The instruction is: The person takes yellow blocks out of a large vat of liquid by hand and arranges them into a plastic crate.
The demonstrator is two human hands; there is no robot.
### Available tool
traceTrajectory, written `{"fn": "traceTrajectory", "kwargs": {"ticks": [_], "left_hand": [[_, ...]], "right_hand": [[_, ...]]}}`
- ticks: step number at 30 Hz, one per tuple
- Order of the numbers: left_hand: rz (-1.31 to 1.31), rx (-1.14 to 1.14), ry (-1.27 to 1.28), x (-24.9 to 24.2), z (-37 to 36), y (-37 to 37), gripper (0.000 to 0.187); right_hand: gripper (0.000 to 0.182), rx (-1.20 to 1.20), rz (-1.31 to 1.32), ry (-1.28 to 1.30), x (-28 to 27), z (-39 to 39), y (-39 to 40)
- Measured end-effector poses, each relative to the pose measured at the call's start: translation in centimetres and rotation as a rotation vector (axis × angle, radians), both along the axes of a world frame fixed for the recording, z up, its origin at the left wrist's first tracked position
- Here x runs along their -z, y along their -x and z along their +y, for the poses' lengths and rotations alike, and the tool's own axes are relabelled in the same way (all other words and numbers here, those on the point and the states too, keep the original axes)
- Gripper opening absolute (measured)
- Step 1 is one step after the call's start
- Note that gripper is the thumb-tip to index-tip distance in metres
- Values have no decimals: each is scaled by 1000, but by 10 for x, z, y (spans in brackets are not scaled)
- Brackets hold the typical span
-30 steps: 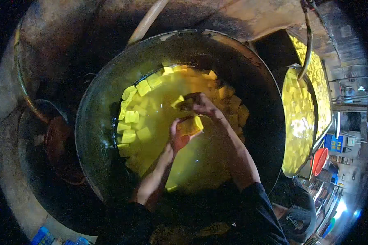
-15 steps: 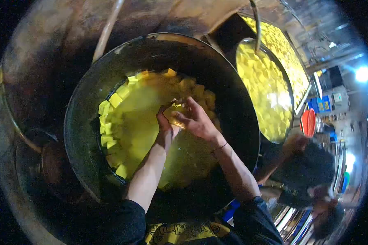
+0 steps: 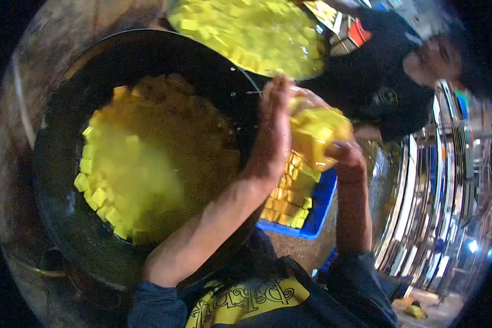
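Between my left hand point(image 3: 276, 123) and my right hand point(image 3: 347, 153) is a clump of wet yellow blocks point(image 3: 320, 131), smeared by motion. My left palm presses its left side, and my right fingers curl round its lower right. Both hands are past the right rim of a big dark pan point(image 3: 54, 191), over a blue crate point(image 3: 306, 234) with rows of yellow-orange blocks point(image 3: 279, 199). In the pan, yellow cubes point(image 3: 98, 197) lie along the left side of cloudy yellow liquid point(image 3: 147, 175).
A second round vessel full of yellow cubes point(image 3: 246, 33) stands beyond the pan. A co-worker in dark clothes point(image 3: 388, 82) is close by at the upper right. Long pale slats or trays point(image 3: 410, 202) line the right side.
Both hands have moved from over the pan's liquid to the right, over the crate, with a yellow clump now between them. The view has turned right, and the crate has come into sight.
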State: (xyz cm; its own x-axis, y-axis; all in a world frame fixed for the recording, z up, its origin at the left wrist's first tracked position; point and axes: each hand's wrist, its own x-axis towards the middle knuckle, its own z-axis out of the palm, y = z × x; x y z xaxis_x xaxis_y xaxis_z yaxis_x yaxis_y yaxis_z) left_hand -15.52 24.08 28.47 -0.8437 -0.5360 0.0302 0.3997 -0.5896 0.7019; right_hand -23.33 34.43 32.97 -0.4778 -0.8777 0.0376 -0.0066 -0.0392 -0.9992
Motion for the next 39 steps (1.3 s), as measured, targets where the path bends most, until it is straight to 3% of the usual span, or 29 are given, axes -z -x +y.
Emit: {"fn": "traceTrajectory", "kwargs": {"ticks": [2, 4, 5, 6, 8, 10, 12, 14, 15, 16, 20, 23, 24, 26, 27, 28, 31, 33, 34, 37, 39], "left_hand": [[-255, 68, 458, -3, 29, 12, 63], [-374, -29, 972, 13, 37, 22, 78], [-416, -192, 1259, 25, 39, 25, 85], [-541, -210, 1444, 23, 38, 26, 80], [-490, -208, 1445, 50, 42, 32, 81], [-460, -238, 1553, 50, 42, 39, 78], [-482, -201, 1555, 51, 44, 42, 78], [-505, -195, 1595, 50, 46, 42, 77], [-551, -176, 1601, 47, 47, 43, 76], [-564, -171, 1606, 47, 48, 42, 76], [-617, -172, 1624, 44, 48, 44, 76], [-629, -210, 1645, 41, 52, 42, 69], [-628, -213, 1644, 37, 56, 41, 69], [-615, -304, 1747, 25, 71, 35, 62], [-538, -296, 1646, 18, 87, 33, 53], [-504, -207, 1608, 20, 101, 28, 46], [-486, 128, 1220, 94, 163, 26, 29], [-659, 367, 997, 180, 212, 18, 39], [-692, 393, 976, 230, 238, 15, 46], [-895, 498, 1008, 320, 294, 26, 66], [-946, 505, 1052, 355, 312, 34, 70]], "right_hand": [[74, 187, -141, 71, 25, 72, 6], [72, 337, -373, 71, 84, 148, 17], [70, 394, -492, 64, 122, 182, 23], [52, 351, -584, 126, 176, 220, 36], [43, 698, -825, -52, 248, 269, 36], [44, 692, -675, -346, 279, 284, 51], [54, 655, -346, -671, 338, 297, 71], [70, 780, 499, -1562, 385, 281, 61], [81, 832, 549, -1561, 422, 287, 45], [86, 902, 353, -1473, 416, 277, 24], [91, 815, 431, -1522, 429, 272, 11], [91, 443, 200, -1675, 403, 283, 41], [91, 444, 203, -1675, 400, 289, 51], [87, 415, 374, -1442, 397, 294, 69], [73, 475, 482, -1267, 408, 296, 77], [70, 408, 420, -1246, 413, 296, 85], [71, 360, 483, -1346, 442, 297, 90], [73, 295, 288, -1462, 454, 298, 97], [73, 302, 287, -1465, 457, 299, 97], [72, 177, 371, -1529, 467, 300, 95], [68, 192, 342, -1463, 473, 307, 103]]}}
